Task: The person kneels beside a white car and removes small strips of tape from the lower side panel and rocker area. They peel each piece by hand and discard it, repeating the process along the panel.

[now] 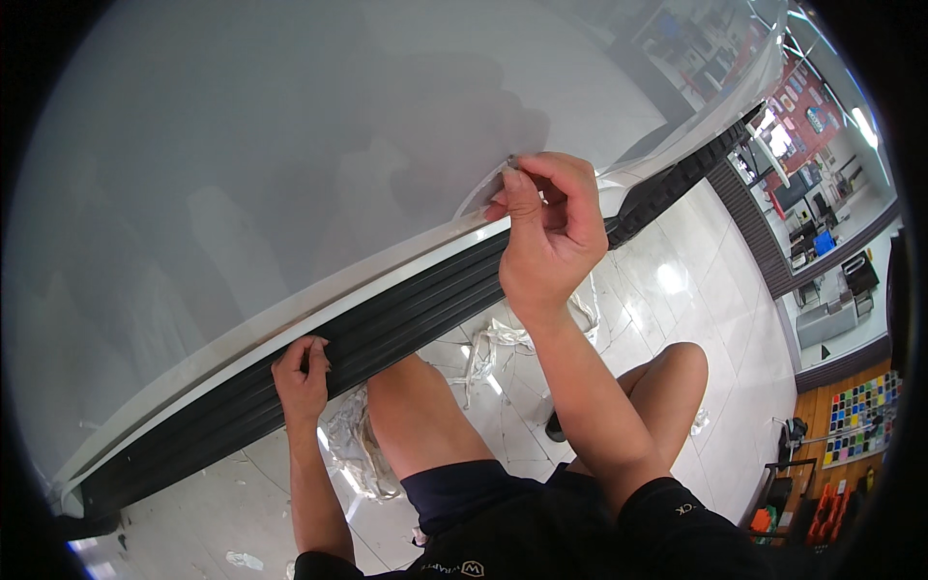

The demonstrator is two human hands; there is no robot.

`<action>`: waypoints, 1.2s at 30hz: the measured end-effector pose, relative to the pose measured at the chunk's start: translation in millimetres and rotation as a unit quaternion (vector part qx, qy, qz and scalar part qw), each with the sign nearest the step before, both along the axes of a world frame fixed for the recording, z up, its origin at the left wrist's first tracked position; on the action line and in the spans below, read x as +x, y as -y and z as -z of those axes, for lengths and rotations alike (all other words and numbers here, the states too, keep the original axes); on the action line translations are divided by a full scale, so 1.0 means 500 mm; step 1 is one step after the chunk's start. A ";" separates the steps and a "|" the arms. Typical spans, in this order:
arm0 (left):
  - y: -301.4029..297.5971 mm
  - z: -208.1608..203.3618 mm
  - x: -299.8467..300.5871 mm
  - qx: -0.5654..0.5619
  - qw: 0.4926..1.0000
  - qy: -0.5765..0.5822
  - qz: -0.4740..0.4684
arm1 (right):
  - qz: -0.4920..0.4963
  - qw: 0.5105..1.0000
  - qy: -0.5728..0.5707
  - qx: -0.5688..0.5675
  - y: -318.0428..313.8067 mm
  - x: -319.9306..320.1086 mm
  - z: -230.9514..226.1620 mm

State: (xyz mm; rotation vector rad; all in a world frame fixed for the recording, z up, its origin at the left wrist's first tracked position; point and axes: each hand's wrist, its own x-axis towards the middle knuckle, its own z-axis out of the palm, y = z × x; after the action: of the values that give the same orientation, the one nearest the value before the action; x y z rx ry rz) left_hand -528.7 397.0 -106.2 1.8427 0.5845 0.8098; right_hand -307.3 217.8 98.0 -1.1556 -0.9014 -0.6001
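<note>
A glossy grey vehicle panel (319, 126) fills the upper left, with a pale lower edge and a black ribbed side step (416, 300) beneath it. My right hand (553, 227) is raised against the panel near its lower edge, thumb and fingertips pinched together. A tiny dark tip shows at those fingertips; what it belongs to is too small to name. Beside them a pale curved line (472, 198) runs on the panel. Down at the left, my left hand (302, 375) rests on the step with its fingers curled closed; anything inside them is hidden.
Crumpled whitish strips (498, 343) and a clear crumpled sheet (360, 449) lie on the shiny tiled floor (677, 280) around my bent legs. A black tyre (667, 188) is beyond the step. At the far right are a colour sample board (863, 416) and orange items (826, 512).
</note>
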 end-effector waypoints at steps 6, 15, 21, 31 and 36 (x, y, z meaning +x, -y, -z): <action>0.001 -0.002 0.000 -0.015 1.000 0.000 -0.001 | 0.021 0.996 0.085 -0.010 0.000 0.037 0.014; 0.003 -0.007 -0.001 -0.019 1.000 -0.005 -0.013 | 0.021 0.991 0.129 -0.029 0.005 0.055 0.002; 0.005 0.006 0.005 -0.023 0.999 -0.015 -0.034 | -0.007 0.991 0.131 -0.031 0.013 0.061 0.008; 0.001 0.011 0.012 -0.031 0.998 0.000 -0.055 | -0.060 0.987 0.147 -0.007 0.010 0.076 0.006; 0.002 0.012 0.012 -0.036 0.997 0.000 -0.065 | -0.072 0.987 0.141 0.034 -0.001 0.079 0.011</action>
State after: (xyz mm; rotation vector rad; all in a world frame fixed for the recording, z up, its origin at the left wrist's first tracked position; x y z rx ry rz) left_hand -522.6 395.9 -112.2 1.7514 0.7309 0.8643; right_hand -267.7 218.3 92.4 -0.9486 -1.1871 -0.6813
